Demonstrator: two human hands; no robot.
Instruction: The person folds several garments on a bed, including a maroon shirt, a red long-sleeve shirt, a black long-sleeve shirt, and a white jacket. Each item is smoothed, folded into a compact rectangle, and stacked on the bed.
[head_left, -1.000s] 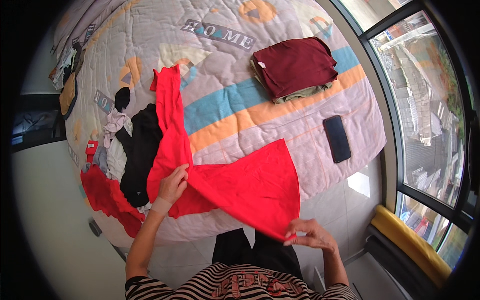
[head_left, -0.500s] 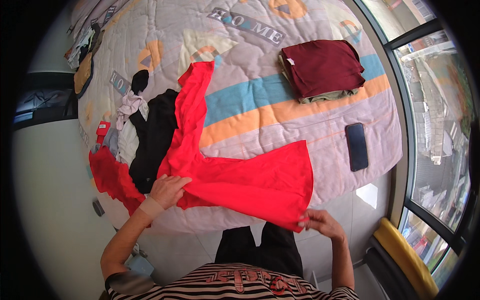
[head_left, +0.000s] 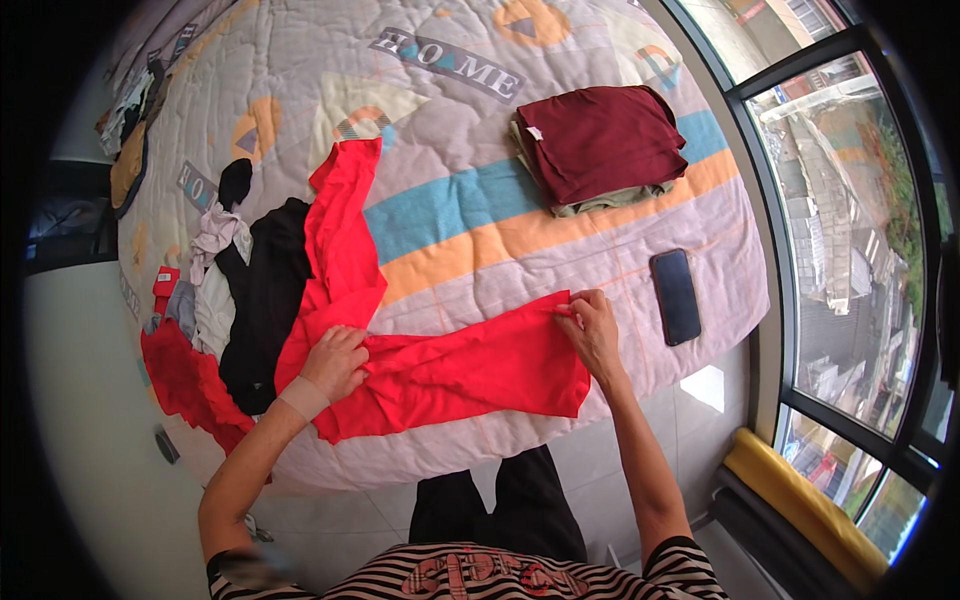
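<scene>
A pair of bright red trousers lies spread on the bed, one leg stretching away from me and the other out to the right. My left hand is closed on the cloth near where the legs meet. With thumb and fingers, my right hand pinches the far corner of the right-hand leg's hem. Creases run along that leg between my hands. Left of the trousers lies a black garment, partly under the red cloth.
A folded stack of dark red and olive clothes sits on the patterned quilt. A black phone rests at the right. More clothes, including a crumpled red piece, lie at the left. A window borders the right side.
My right hand has moved from the near hem corner up to the far edge, cloth in its fingers. The right-hand leg looks narrower and more creased. My left hand stays near the same spot on the cloth.
</scene>
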